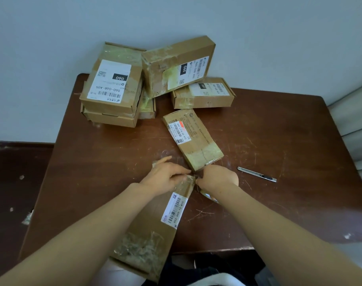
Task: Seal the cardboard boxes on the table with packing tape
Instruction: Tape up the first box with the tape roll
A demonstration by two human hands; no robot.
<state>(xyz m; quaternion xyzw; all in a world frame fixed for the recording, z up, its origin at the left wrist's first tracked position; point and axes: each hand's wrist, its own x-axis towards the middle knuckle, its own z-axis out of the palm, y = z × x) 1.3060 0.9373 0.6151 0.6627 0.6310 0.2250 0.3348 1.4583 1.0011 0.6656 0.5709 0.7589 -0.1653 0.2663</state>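
Note:
A long flat cardboard box (153,228) with a white barcode label lies in front of me, its near end hanging over the table's front edge. My left hand (165,174) presses on its far end, fingers on clear tape there. My right hand (217,178) is curled at the same far corner, pinching the clear packing tape (190,179). A tape roll (210,196) seems to peek out under my right wrist, mostly hidden. A second taped box (193,139) lies just beyond my hands.
Several labelled cardboard boxes (114,87) are piled at the back left of the brown table (279,203), against the wall. A metal utility knife (257,174) lies to the right of my right hand. Tape scraps lie on the floor at left.

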